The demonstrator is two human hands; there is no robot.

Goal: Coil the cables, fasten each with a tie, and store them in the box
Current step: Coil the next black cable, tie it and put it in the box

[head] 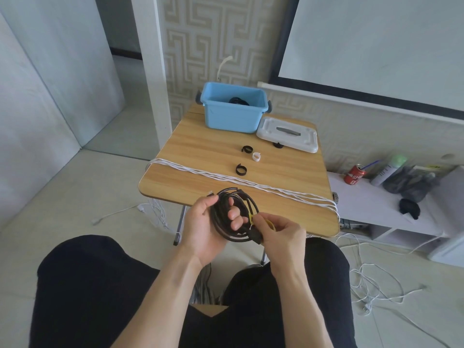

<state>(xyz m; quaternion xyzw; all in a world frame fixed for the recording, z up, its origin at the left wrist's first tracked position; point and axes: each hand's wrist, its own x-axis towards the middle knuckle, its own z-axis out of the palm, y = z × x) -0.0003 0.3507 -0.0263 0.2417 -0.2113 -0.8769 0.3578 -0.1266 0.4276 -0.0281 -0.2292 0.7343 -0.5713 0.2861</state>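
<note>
Much of the black coiled cable (234, 217) is hidden behind the 2 hands that hold it above the near edge of the wooden table (200, 156). The left hand (204, 228) curls its fingers through the middle of the coil and grips the loops, the thumb lying over the coil's left side. The right hand (281, 234) pinches a yellow tie (251, 219) against the coil's right side with thumb and forefinger; how far the tie goes round the strands cannot be made out, since the fingers cover most of it. At the far end of the table stands the open blue box (233, 114), and inside it lies something dark, probably another coiled cable, only partly seen over the rim. The box's white lid (288, 133) lies flat just beside it on the right, and a black tie (278, 145) is half tucked under the lid's near edge. 2 more black ties (246, 149) and 1 white tie (256, 156) lie loose mid-table. A bundle of white cables (251, 182) stretches across the table from edge to edge, its ends dropping out of sight over both sides.
</note>
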